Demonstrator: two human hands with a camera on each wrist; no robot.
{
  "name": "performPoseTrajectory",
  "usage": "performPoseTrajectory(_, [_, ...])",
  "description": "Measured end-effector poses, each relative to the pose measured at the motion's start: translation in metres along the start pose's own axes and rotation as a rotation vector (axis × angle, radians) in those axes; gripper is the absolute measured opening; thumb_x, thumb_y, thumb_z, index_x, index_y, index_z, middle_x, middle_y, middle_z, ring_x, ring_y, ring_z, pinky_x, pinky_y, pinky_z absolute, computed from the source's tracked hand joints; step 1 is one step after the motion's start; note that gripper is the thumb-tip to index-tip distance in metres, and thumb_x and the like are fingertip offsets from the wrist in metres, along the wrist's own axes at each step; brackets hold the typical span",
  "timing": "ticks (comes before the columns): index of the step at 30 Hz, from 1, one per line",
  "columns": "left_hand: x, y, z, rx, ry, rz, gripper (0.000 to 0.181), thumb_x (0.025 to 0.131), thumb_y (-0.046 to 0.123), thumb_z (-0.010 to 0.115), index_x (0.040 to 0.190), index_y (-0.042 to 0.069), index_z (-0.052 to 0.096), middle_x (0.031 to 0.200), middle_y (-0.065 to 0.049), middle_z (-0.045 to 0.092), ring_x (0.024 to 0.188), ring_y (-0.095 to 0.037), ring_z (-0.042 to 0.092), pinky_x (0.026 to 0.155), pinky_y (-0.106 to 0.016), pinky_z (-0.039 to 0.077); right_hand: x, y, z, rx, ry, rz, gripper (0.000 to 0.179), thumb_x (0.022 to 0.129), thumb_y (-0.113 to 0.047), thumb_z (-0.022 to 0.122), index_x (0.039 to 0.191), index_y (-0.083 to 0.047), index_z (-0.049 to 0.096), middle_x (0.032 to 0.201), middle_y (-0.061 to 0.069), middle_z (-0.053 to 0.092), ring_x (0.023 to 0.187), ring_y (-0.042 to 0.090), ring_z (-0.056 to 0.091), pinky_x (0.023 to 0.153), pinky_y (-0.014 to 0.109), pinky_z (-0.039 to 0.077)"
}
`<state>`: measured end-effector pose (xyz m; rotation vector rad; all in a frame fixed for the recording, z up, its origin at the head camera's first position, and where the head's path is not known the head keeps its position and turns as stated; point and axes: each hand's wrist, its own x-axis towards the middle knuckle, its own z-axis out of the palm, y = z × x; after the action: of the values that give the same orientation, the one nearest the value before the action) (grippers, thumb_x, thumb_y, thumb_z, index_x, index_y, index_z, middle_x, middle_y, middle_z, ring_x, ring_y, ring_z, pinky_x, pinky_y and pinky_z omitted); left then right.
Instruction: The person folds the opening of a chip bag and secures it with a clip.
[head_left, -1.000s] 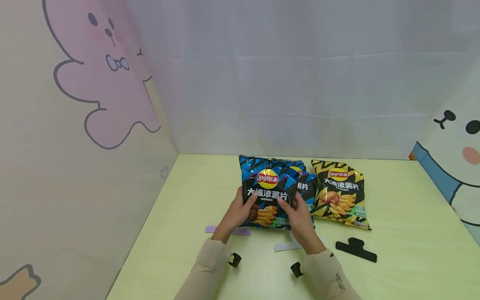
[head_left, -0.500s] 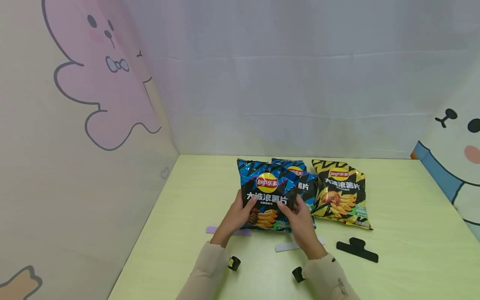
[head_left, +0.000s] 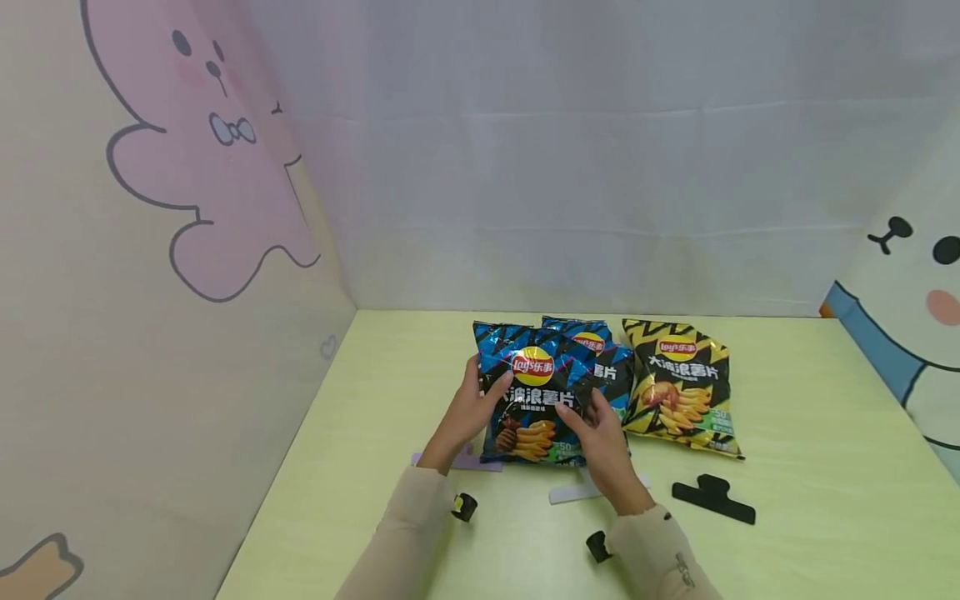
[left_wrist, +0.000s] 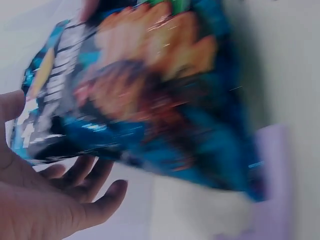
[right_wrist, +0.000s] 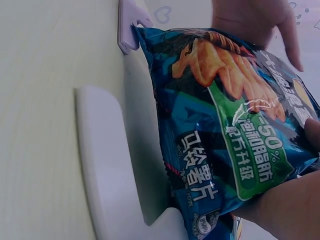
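Note:
Both hands hold a blue and black Lay's potato chip bag (head_left: 536,433), front facing me, top tilted away. At its left edge is my left hand (head_left: 467,410), thumb over the front. In the left wrist view its lower fingers (left_wrist: 112,192) spread loosely along the bag's edge. My right hand (head_left: 606,450) grips the right edge, thumb on the front and the other fingers partly hidden behind. A second blue chip bag (head_left: 618,375) lies behind, partly covered. To its right lies a yellow and black chip bag (head_left: 678,392).
Nearer me lie three bag clips: a purple clip (head_left: 487,463) under the left side of the held bag, a white clip (head_left: 570,495) partly under my right wrist, and a black clip (head_left: 712,500) to the right. A wall with cartoon drawings (head_left: 240,192) borders the table's left side.
My left hand has slid up along the bag's left edge, its thumb now higher on the front. The bag's top has come slightly lower and leftward, showing more of the second blue bag.

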<state>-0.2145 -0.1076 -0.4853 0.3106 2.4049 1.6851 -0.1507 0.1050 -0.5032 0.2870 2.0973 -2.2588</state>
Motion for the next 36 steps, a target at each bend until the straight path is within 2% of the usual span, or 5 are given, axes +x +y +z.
performPoseTrajectory(8, [0.028,0.041,-0.029,0.127,0.153,0.271,0.084,0.105,0.047,0.064,0.168,0.011,0.021,0.166,-0.022,0.033,0.15,-0.043,0.036,0.121,-0.065,0.033,0.005,0.0,-0.001,0.016,-0.011,0.0,0.076,0.109,-0.017,0.064,0.168,0.001,0.019,0.167,0.027,0.035,0.154,0.043,0.037,0.124,0.055,0.031])
performPoseTrajectory(13, [0.039,0.066,-0.032,0.321,0.109,0.402,0.061,0.105,0.035,0.07,0.156,0.008,0.05,0.158,-0.016,0.05,0.148,-0.038,0.042,0.122,-0.063,0.031,0.009,0.0,-0.002,0.013,-0.015,-0.002,0.069,0.108,-0.015,0.064,0.166,-0.002,0.029,0.164,0.023,0.043,0.149,0.037,0.045,0.121,0.044,0.04])
performPoseTrajectory(20, [0.048,0.079,-0.025,0.49,-0.03,0.414,0.037,0.105,0.027,0.07,0.138,0.011,0.068,0.138,-0.01,0.069,0.13,-0.03,0.063,0.112,-0.052,0.048,0.011,0.003,-0.006,0.007,-0.022,0.023,0.059,0.108,-0.013,0.064,0.16,-0.004,0.039,0.156,0.021,0.052,0.135,0.027,0.055,0.096,0.015,0.05])
performPoseTrajectory(29, [0.053,0.08,-0.022,0.571,-0.047,0.452,0.02,0.106,0.016,0.069,0.122,0.012,0.078,0.13,-0.007,0.074,0.113,-0.026,0.072,0.099,-0.044,0.058,0.013,0.006,-0.007,0.025,-0.029,-0.005,0.061,0.107,-0.018,0.067,0.161,-0.006,0.039,0.157,0.021,0.052,0.137,0.03,0.057,0.107,0.029,0.053])
performPoseTrajectory(36, [0.053,0.083,-0.022,0.562,-0.055,0.45,0.018,0.105,0.015,0.068,0.12,0.012,0.079,0.128,-0.007,0.075,0.111,-0.026,0.073,0.098,-0.044,0.059,0.02,-0.003,-0.009,0.038,0.058,-0.043,0.059,0.111,-0.024,0.061,0.161,-0.001,0.04,0.159,0.022,0.051,0.14,0.033,0.054,0.112,0.036,0.048])
